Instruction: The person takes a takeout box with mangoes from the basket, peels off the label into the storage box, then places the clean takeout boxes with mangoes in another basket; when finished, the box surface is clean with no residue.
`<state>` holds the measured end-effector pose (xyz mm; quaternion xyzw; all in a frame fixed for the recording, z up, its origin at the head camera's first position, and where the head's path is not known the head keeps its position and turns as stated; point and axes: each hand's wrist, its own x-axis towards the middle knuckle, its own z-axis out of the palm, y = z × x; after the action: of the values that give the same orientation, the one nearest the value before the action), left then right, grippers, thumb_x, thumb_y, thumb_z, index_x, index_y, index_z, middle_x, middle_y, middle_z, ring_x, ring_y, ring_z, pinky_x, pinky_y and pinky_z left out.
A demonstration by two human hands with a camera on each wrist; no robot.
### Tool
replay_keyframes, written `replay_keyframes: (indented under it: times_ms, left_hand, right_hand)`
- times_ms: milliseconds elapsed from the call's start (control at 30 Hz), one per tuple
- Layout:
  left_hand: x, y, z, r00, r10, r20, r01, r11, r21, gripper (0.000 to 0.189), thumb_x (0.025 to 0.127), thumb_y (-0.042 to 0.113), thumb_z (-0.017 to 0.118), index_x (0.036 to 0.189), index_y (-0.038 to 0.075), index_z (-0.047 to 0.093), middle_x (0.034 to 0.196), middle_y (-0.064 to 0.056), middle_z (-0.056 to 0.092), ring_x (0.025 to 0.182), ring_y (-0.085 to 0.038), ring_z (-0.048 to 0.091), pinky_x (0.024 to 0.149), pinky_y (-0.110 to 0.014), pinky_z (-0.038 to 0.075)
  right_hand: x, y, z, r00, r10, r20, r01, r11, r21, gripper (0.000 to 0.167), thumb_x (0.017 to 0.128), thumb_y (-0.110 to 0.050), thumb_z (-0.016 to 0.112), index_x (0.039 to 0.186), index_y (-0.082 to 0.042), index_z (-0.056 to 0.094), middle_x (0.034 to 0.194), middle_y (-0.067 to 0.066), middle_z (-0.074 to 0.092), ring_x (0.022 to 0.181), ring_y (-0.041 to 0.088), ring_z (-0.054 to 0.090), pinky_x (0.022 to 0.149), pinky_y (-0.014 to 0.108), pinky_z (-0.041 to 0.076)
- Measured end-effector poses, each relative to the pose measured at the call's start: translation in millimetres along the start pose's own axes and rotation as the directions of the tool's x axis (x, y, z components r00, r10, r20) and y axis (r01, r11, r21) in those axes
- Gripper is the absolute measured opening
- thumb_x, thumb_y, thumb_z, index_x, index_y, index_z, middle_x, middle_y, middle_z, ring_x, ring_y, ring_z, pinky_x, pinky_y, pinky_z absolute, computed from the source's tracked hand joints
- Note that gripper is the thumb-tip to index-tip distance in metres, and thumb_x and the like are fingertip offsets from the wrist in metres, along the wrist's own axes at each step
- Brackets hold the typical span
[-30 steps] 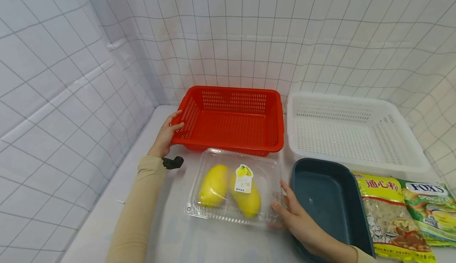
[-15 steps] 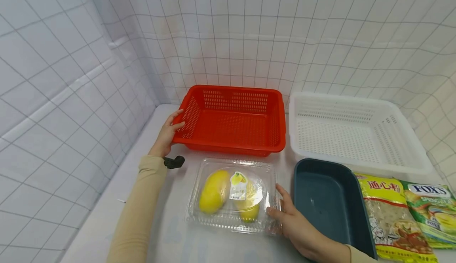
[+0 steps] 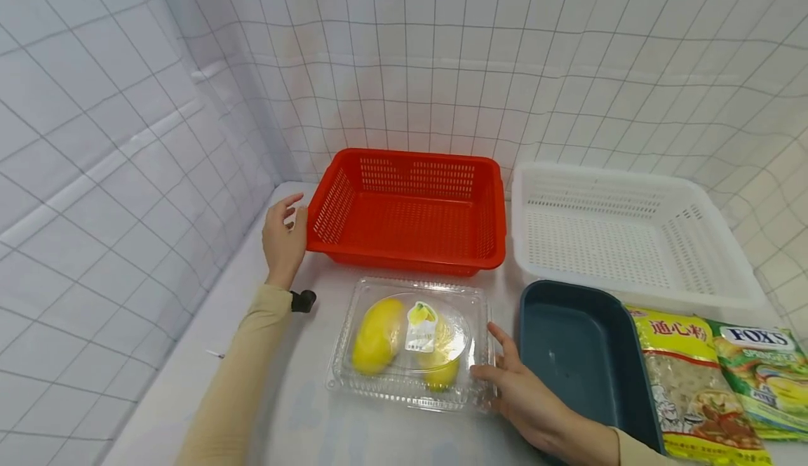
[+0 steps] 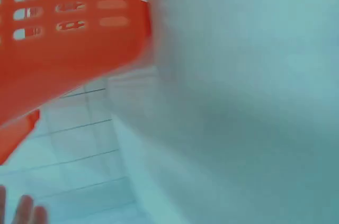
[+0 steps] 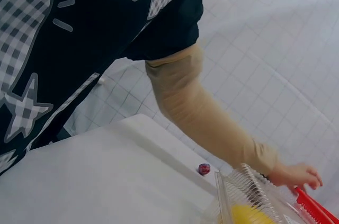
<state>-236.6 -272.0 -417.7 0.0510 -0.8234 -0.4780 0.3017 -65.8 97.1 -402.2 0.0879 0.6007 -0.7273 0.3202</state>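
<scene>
A clear plastic clamshell box lies on the table with two yellow mangoes inside and a mango label on its lid. My right hand grips the box's right edge, thumb over the lid. Behind the box stands a red slotted basket. At its left end my left hand is raised, fingers loosely bent and holding nothing, thumb close beside the rim. In the left wrist view only a few fingertips show, below the red basket. The right wrist view catches the box's ribbed corner.
A white slotted basket stands at the back right, with a dark blue tray in front of it. Right of the tray lie a yellow pasta bag and a green FOX'S packet. A small dark red object sits near the table edge.
The box came toward me and lower, away from the basket's front, with my right hand on it. My left hand let go of the basket rim and drew back left.
</scene>
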Motion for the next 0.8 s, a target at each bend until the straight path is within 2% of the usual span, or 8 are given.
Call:
replay_keyframes:
  times_ms: [100,233,300,400,467,500,600,800]
  left_hand:
    - [-15.4,15.1,-9.2,0.976,0.212,-0.047,-0.211,0.977,0.02,0.025,0.093,0.013,0.059,0.116,0.007,0.067,0.12,-0.01,0.06,0.114,-0.025,0.052,0.093,-0.045,0.042]
    - [-47.2,56.1,-21.3,0.906,0.377,0.191,-0.37,0.926,-0.075,0.031,0.088,0.003,0.064,0.119,0.004,0.064,0.125,-0.01,0.059,0.119,-0.026,0.049,0.101,-0.045,0.036]
    - [-67.6,79.6,-26.5,0.836,0.364,0.411,-0.341,0.931,-0.13,0.039,0.089,0.008,0.065,0.128,0.008,0.059,0.134,-0.007,0.053,0.127,-0.025,0.042,0.104,-0.048,0.031]
    - [-99.0,107.7,-31.0,0.676,0.27,0.686,-0.227,0.962,-0.155,0.052,0.091,0.022,0.064,0.141,0.02,0.046,0.145,0.003,0.041,0.135,-0.021,0.03,0.107,-0.054,0.026]
    - [-116.1,120.1,-31.0,0.595,0.189,0.781,-0.18,0.979,-0.099,0.06,0.091,0.035,0.063,0.145,0.026,0.039,0.149,0.007,0.034,0.139,-0.02,0.021,0.107,-0.058,0.021]
    - [-122.6,123.4,-29.6,0.574,0.173,0.801,-0.188,0.979,-0.077,0.063,0.091,0.04,0.062,0.146,0.027,0.036,0.15,0.007,0.033,0.14,-0.02,0.02,0.108,-0.057,0.02]
    - [-136.1,126.1,-24.5,0.552,0.157,0.819,-0.288,0.958,0.01,0.074,0.087,0.053,0.06,0.149,0.024,0.032,0.152,0.004,0.028,0.142,-0.022,0.013,0.111,-0.053,0.014]
    - [-149.5,114.4,-15.3,0.572,0.157,0.805,-0.422,0.898,0.125,0.086,0.084,0.06,0.058,0.151,0.015,0.028,0.154,-0.006,0.024,0.143,-0.026,0.007,0.113,-0.047,0.004]
  right_hand:
    - [1.0,0.5,0.6,1.0,0.004,0.005,-0.004,1.0,0.002,0.08,0.094,-0.007,0.052,0.149,-0.023,-0.004,0.147,0.028,-0.004,0.132,0.042,0.016,0.103,0.065,0.019]
    - [1.1,-0.1,0.8,1.0,0.003,0.006,-0.003,1.0,0.008,0.08,0.094,-0.007,0.051,0.149,-0.023,-0.005,0.146,0.027,-0.001,0.132,0.041,0.015,0.104,0.065,0.018]
    - [1.3,-1.1,0.4,1.0,0.0,0.008,0.0,1.0,0.013,0.08,0.094,-0.007,0.051,0.149,-0.023,-0.005,0.146,0.026,-0.002,0.133,0.04,0.014,0.104,0.065,0.017]
    - [-0.2,-3.0,0.0,1.0,0.001,0.003,-0.001,1.0,0.008,0.08,0.093,-0.007,0.051,0.149,-0.023,-0.005,0.147,0.024,-0.006,0.134,0.04,0.009,0.105,0.066,0.013]
    - [-0.7,-4.5,-0.2,1.0,0.004,-0.004,-0.004,1.0,0.0,0.081,0.092,-0.007,0.052,0.149,-0.023,-0.004,0.148,0.023,-0.01,0.135,0.039,0.003,0.105,0.066,0.01]
    - [-0.9,-5.1,-0.3,1.0,0.007,-0.01,-0.007,1.0,-0.003,0.082,0.092,-0.008,0.053,0.149,-0.023,-0.004,0.148,0.023,-0.011,0.135,0.039,0.001,0.105,0.066,0.008]
    - [-1.4,-6.0,0.2,1.0,0.009,-0.015,-0.009,1.0,-0.004,0.083,0.091,-0.009,0.055,0.149,-0.022,-0.003,0.148,0.022,-0.013,0.135,0.039,-0.003,0.104,0.067,0.006]
    - [-3.1,-5.4,0.7,1.0,0.014,-0.018,-0.014,1.0,-0.004,0.084,0.09,-0.01,0.056,0.149,-0.021,-0.002,0.148,0.024,-0.013,0.135,0.039,-0.004,0.104,0.067,0.007]
